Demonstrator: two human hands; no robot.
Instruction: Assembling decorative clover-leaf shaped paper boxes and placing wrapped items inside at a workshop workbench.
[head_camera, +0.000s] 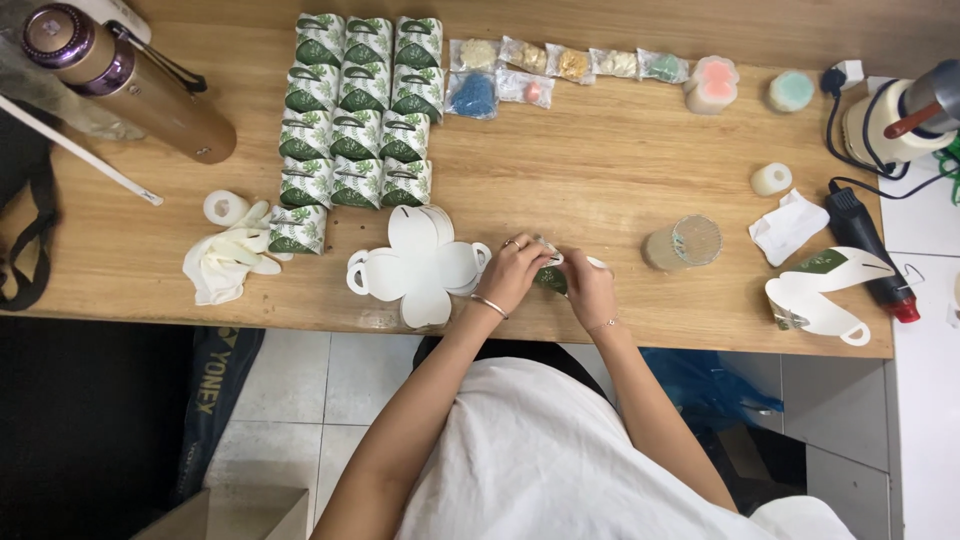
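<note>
Both the left hand (512, 272) and the right hand (590, 290) grasp a small green-and-white paper box (550, 275) held between them.

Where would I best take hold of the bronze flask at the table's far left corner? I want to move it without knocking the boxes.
Take the flask around its long bronze body, near the middle, coming from above. It lies on its side at a slant, purple cap toward the corner, so the round barrel is bare on top. The folded green boxes sit apart to its right, so lift rather than slide.
</note>
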